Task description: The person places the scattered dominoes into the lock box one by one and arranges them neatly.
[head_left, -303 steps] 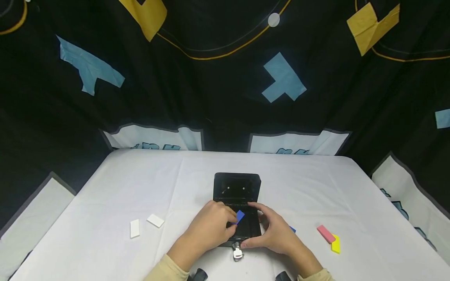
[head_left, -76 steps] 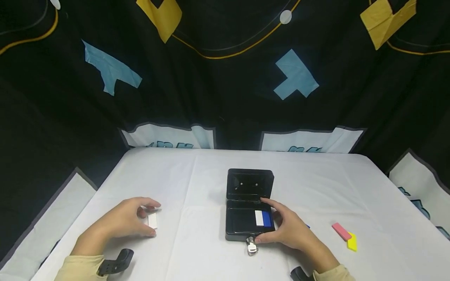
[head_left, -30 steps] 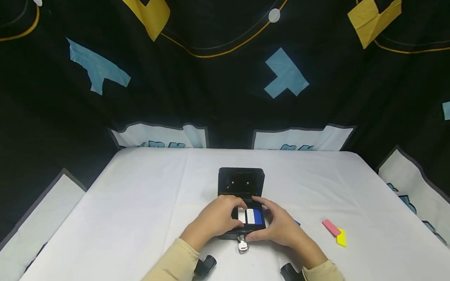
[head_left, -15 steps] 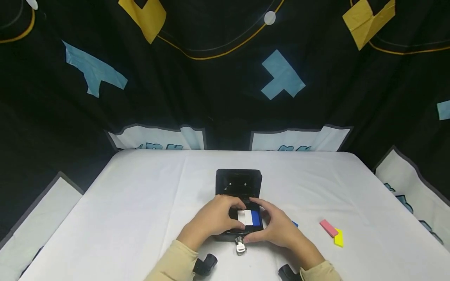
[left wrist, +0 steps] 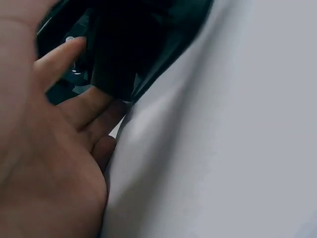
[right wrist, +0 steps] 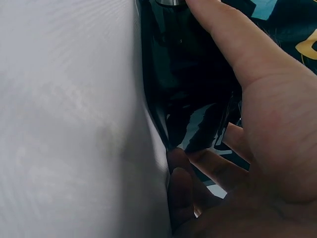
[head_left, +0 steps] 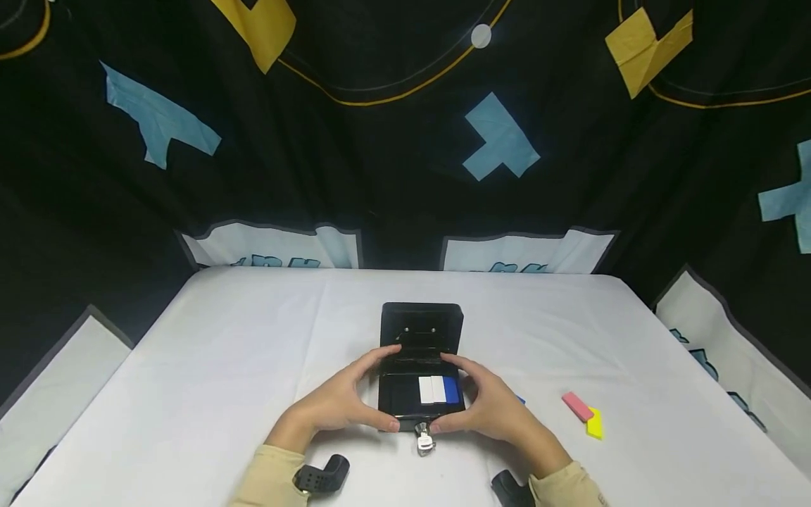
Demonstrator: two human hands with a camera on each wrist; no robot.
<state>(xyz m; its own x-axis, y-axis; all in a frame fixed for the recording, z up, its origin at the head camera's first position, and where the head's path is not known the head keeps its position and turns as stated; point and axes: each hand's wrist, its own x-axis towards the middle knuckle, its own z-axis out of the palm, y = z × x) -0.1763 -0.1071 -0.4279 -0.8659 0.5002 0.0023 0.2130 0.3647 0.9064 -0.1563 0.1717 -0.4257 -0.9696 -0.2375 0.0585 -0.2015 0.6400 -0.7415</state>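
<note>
Left hand [head_left: 332, 403], right hand [head_left: 494, 406] face inward, thumbs [head_left: 380, 421] apart from fingers [head_left: 382, 353]

Gleams glossy on the black box [head_left: 398, 396], shines metallic on its fitting [head_left: 425, 444], looks matt on the tablecloth [head_left: 190, 394].

A glossy black box [head_left: 398, 396] sits flat on the white worktop [head_left: 190, 394]. Its lid [head_left: 421, 317] stands raised at the far edge, two small bright dots showing on its inner face. In the right half of the box lie three small rectangular pieces, side by side in one row, their long sides running near to far: a white piece [head_left: 425, 390] on the left, a second white piece [head_left: 438, 389] beside it, and a blue piece [head_left: 451, 389] on the right. A silver lock fitting [head_left: 424, 441] sticks out from the near wall.
</note>
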